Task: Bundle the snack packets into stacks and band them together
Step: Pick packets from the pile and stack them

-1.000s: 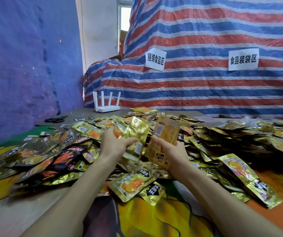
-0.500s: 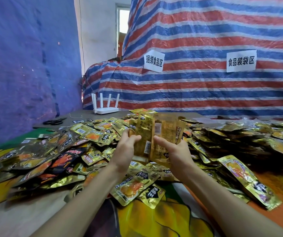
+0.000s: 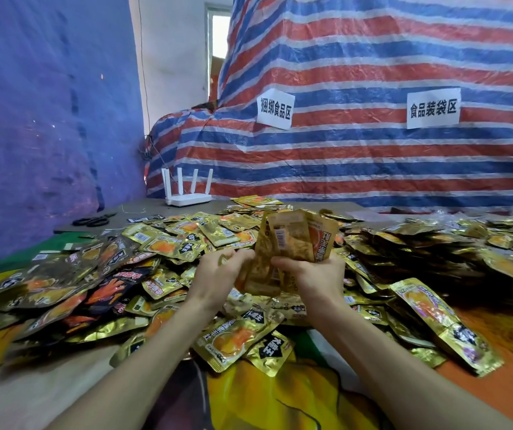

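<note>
A small stack of gold snack packets [image 3: 295, 240] stands upright above the table, fanned a little at the top. My right hand [image 3: 314, 276] grips its lower right side. My left hand [image 3: 218, 274] has its fingers curled against the stack's lower left edge. A wide heap of loose gold and orange packets [image 3: 168, 243] covers the table all round my hands. No band is visible in the blur.
A white router [image 3: 186, 193] with several antennas stands at the back, black scissors [image 3: 92, 220] lie at the back left. A blue wall is on the left, a striped tarp [image 3: 373, 72] with two paper signs behind. A tall packet pile [image 3: 435, 243] fills the right.
My left hand's packets have been brought against those in my right hand, forming one upright stack held between both hands, now slightly higher and more to the right.
</note>
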Demonstrator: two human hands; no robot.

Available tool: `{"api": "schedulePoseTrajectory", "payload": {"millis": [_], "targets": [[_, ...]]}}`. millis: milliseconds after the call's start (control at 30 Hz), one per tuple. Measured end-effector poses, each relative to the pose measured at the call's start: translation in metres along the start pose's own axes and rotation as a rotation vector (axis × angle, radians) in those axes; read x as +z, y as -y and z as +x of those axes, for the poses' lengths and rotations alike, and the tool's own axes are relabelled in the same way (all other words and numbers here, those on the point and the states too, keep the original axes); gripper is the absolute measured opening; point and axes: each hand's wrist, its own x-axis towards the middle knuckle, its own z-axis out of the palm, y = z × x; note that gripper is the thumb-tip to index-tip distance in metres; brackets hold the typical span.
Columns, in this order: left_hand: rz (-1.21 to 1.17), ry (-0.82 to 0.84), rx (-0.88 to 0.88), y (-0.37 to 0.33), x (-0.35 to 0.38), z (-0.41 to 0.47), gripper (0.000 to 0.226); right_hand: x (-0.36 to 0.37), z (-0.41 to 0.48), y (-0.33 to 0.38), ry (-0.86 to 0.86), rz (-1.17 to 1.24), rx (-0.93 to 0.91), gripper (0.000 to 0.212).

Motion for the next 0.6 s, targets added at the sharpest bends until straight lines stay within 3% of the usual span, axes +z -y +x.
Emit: {"api": "schedulePoseTrajectory", "payload": {"millis": [133,267,433,600], "targets": [[0.182,0.156,0.114,-0.005,-0.018,0.001,0.034,-0.013,0.009,0.004,-0.038,-0.003,0.066,0.031],[0.444,0.29,0.191,0.0,-0.025,0.002,0.019,-0.023,0.014,0.008,-0.053,0.001,0.17,0.036],[0.42,0.066,0.351,0.004,-0.015,0.004,0.019,-0.017,0.017,0.012,-0.064,0.089,0.218,0.071],[0.291,-0.019,0.32,0.012,-0.002,0.002,0.02,-0.014,0.016,0.012,-0.133,0.145,0.208,0.062]]}}
